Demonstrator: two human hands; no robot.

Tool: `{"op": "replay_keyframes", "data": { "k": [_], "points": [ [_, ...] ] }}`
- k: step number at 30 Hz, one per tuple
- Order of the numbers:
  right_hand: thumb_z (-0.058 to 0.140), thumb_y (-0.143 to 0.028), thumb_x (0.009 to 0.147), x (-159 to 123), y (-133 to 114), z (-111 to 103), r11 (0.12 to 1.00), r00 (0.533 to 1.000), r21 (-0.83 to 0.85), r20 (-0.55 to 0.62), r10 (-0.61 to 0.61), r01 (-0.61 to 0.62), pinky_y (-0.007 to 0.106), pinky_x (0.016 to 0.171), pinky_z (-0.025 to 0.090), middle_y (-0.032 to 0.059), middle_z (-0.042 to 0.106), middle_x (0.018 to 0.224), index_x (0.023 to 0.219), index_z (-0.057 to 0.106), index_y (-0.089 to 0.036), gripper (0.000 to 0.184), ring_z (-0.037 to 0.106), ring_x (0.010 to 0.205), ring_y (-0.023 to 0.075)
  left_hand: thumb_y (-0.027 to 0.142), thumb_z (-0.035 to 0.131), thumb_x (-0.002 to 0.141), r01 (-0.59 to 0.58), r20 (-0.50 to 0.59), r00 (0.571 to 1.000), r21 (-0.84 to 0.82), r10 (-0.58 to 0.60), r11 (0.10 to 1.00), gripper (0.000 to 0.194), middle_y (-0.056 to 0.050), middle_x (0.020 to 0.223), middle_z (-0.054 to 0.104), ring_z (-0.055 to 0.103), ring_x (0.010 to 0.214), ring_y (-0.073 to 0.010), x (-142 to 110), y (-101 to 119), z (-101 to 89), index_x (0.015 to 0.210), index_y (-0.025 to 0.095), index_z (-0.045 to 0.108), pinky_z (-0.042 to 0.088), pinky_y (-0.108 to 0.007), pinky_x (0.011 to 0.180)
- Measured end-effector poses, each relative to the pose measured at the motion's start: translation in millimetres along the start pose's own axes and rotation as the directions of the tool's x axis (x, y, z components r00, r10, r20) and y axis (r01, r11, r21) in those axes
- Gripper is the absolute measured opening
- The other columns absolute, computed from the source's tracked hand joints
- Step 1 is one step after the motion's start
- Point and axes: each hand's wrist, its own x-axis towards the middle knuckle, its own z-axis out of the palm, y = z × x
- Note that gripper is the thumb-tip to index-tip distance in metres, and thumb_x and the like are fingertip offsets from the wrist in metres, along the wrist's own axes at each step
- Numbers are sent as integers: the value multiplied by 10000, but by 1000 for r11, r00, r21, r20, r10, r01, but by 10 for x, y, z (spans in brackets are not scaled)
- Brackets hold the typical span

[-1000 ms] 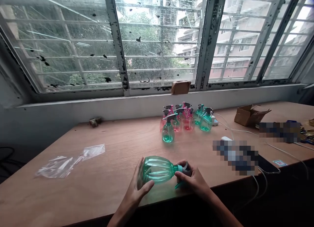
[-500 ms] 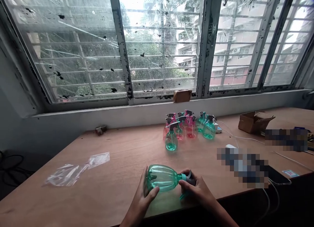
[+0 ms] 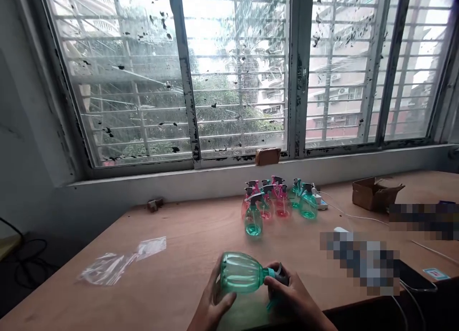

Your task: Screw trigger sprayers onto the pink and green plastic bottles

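Observation:
A clear green spray bottle (image 3: 242, 272) lies sideways in the air between my hands, over the front of the table. My left hand (image 3: 211, 300) cups the bottle's base end, its thumb along the lower side. My right hand (image 3: 287, 289) is closed around the dark spray head (image 3: 280, 275) at the other end, by the light teal collar. Part of the trigger and the right fingertips are hidden. Farther back, another green spray bottle (image 3: 253, 222) stands upright in front of several pink and green ones, including a green bottle (image 3: 308, 206) on the right.
Clear plastic bags (image 3: 107, 270) lie on the left of the wooden table (image 3: 186, 235). An open cardboard box (image 3: 375, 195) stands at the right, with white cables, a dark phone (image 3: 418, 276) and blurred-out items nearer. A brown block (image 3: 267, 156) rests on the windowsill.
My view has tilted up, so the table and bottles appear lower. The bottle stays sideways in both hands. My left thumb sits slightly lower against its side.

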Motion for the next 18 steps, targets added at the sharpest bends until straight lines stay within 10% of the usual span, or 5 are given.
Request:
{"op": "replay_keyframes", "data": {
  "k": [11, 18],
  "points": [
    [955, -665, 703, 5, 57, 15, 999, 1000, 51, -8, 6, -6, 302, 584, 513, -12, 668, 654, 914, 656, -204, 588, 657, 583, 199, 607, 981, 706, 16, -38, 999, -73, -19, 997, 944, -223, 1519, 669, 561, 1468, -490, 73, -128, -85, 1495, 221, 633, 453, -571, 1227],
    [916, -705, 721, 12, 57, 39, 998, 998, 58, -54, -11, 14, 305, 581, 504, -23, 640, 649, 911, 657, -213, 588, 642, 573, 198, 546, 1042, 620, -29, -58, 998, -50, 26, 998, 1152, -183, 1635, 569, 485, 1538, -452, 52, -155, -46, 1607, 266, 516, 288, -563, 1326]
  ]
}}
